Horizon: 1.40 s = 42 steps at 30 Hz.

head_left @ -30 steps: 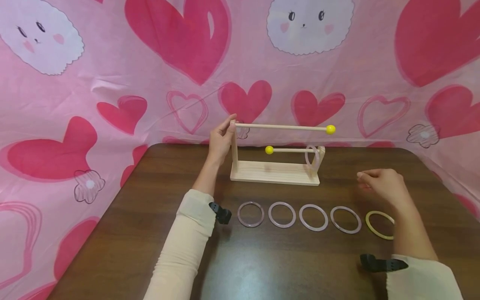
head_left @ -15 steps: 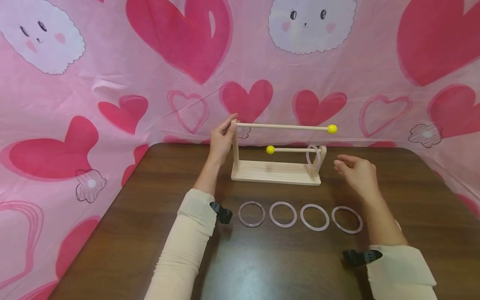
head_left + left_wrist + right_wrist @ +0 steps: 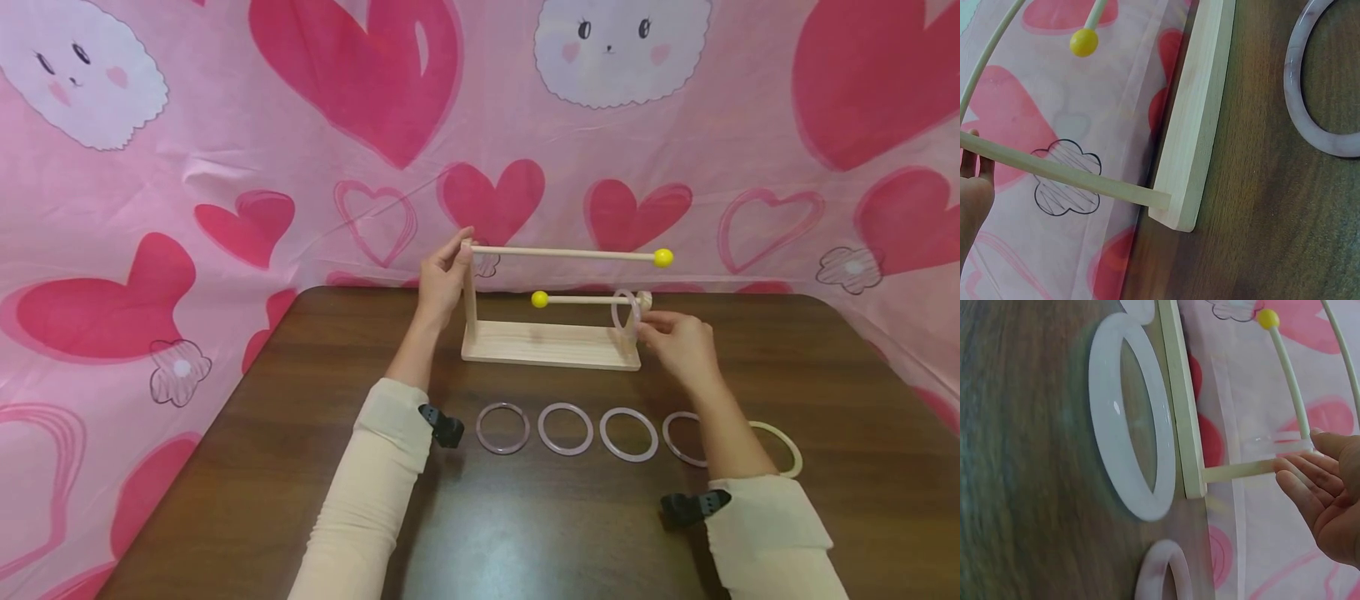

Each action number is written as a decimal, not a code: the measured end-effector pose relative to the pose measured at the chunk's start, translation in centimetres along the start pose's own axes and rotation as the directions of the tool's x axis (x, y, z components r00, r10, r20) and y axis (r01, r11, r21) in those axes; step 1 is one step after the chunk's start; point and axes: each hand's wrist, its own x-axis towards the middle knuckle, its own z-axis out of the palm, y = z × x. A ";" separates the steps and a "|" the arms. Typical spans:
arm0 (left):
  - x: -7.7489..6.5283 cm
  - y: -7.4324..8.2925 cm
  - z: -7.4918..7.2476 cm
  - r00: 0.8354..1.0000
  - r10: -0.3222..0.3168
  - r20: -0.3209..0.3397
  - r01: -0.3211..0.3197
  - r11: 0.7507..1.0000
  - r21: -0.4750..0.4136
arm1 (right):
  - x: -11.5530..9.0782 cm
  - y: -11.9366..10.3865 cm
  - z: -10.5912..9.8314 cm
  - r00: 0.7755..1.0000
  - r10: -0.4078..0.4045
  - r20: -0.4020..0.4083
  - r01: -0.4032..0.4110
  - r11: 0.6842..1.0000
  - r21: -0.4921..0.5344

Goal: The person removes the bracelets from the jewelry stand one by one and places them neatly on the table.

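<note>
A light wooden two-armed rack [image 3: 551, 343] stands at the back of the table. My left hand [image 3: 442, 287] grips the top of its tall left post [image 3: 1054, 172], thumb in front. On the lower rod [image 3: 585, 300], against the short right post, hangs a pale lilac bangle [image 3: 617, 312]. My right hand [image 3: 682, 346] is at that post, fingertips right at the bangle's right edge. In the right wrist view its fingers [image 3: 1307, 478] are fairly straight, with the thumb apart from them and the post's top between.
In front of the rack lies a row of bangles: lilac ones [image 3: 504, 406] [image 3: 566, 406] [image 3: 628, 411] and a yellow one [image 3: 797, 458] at the right, partly behind my right forearm. Yellow balls [image 3: 663, 258] cap both rods. A pink heart-patterned cloth [image 3: 315, 100] hangs behind the table.
My right hand has moved left and slightly up, from right of the rack to the bangle at the short post. My left hand stays on the tall post, and the rack has not moved.
</note>
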 end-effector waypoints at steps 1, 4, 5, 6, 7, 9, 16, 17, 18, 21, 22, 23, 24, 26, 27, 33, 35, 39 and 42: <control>0.0 0.0 0.0 1.000 0.001 0.000 -0.001 1.000 0.001 | 0.0 0.0 0.2 1.000 -0.004 -0.010 0.004 1.000 -0.013; 0.0 0.0 0.0 1.000 0.001 0.002 -0.001 1.000 0.001 | 0.1 -0.1 0.8 0.999 -0.017 -0.035 0.016 0.999 -0.033; 0.0 0.0 -0.1 1.000 -0.001 0.001 0.001 1.000 0.001 | 0.1 -0.1 0.9 0.999 -0.020 -0.044 0.018 0.999 -0.039; 0.0 0.0 -0.1 1.000 -0.001 0.001 0.001 1.000 0.001 | 0.1 -0.1 1.1 0.998 -0.022 -0.054 0.020 0.999 -0.043; 0.0 0.0 -0.1 1.000 -0.003 0.002 0.003 1.000 -0.001 | 0.1 -0.1 1.2 0.998 -0.020 -0.059 0.018 0.999 -0.048; 0.0 0.0 -0.1 1.000 -0.006 0.003 0.006 1.000 -0.003 | 0.1 -0.3 1.4 0.997 -0.007 -0.071 0.004 0.999 -0.048; 0.1 -0.1 0.0 1.000 -0.017 -0.002 0.017 1.000 -0.002 | 0.1 -0.8 2.0 0.992 0.031 -0.124 -0.039 0.998 -0.058; 0.1 -0.1 0.0 1.000 -0.018 -0.002 0.018 1.000 -0.003 | 0.1 -0.9 2.1 0.991 0.031 -0.129 -0.040 0.997 -0.063; 0.1 -0.1 0.0 1.000 -0.020 -0.002 0.020 1.000 -0.003 | 0.2 -0.9 2.1 0.990 0.030 -0.135 -0.039 0.997 -0.067; 0.1 0.0 0.0 1.000 -0.022 -0.003 0.022 1.000 -0.008 | 0.2 -1.0 2.2 0.989 0.028 -0.144 -0.038 0.997 -0.069; 0.1 0.0 0.0 1.000 -0.021 -0.003 0.021 1.000 -0.010 | 0.3 -1.0 2.3 0.989 0.027 -0.145 -0.037 0.997 -0.066; 0.1 0.0 0.0 1.000 -0.019 -0.002 0.019 1.000 -0.012 | 0.3 -0.9 2.3 0.989 0.028 -0.146 -0.038 0.997 -0.062; 0.1 0.0 0.0 1.000 -0.018 -0.002 0.018 1.000 -0.011 | 0.3 -0.9 2.3 0.989 0.029 -0.148 -0.038 0.998 -0.058; 0.1 0.0 -0.1 1.000 -0.013 -0.001 0.013 1.000 -0.010 | 0.3 -0.9 2.4 0.989 0.030 -0.147 -0.039 0.998 -0.054; 0.1 0.0 -0.1 1.000 -0.012 0.000 0.012 1.000 -0.010 | 0.3 -0.9 2.4 0.989 0.033 -0.146 -0.040 0.998 -0.051; 0.0 -0.1 -0.1 1.000 -0.005 -0.003 0.005 1.000 -0.002 | 0.3 -1.1 2.6 0.991 0.093 -0.096 -0.089 0.995 0.041; 0.0 0.0 -0.1 1.000 -0.001 -0.003 0.001 1.000 0.001 | 0.3 -1.3 2.7 0.991 0.119 -0.068 -0.113 0.990 0.089; 0.0 0.0 0.0 1.000 0.003 0.000 -0.003 1.000 0.010 | 0.3 -1.6 2.8 0.989 0.140 -0.047 -0.132 0.981 0.141; 0.0 0.1 -0.1 1.000 0.007 -0.002 -0.007 1.000 0.017 | 0.4 -1.7 2.9 0.989 0.134 -0.057 -0.126 0.983 0.137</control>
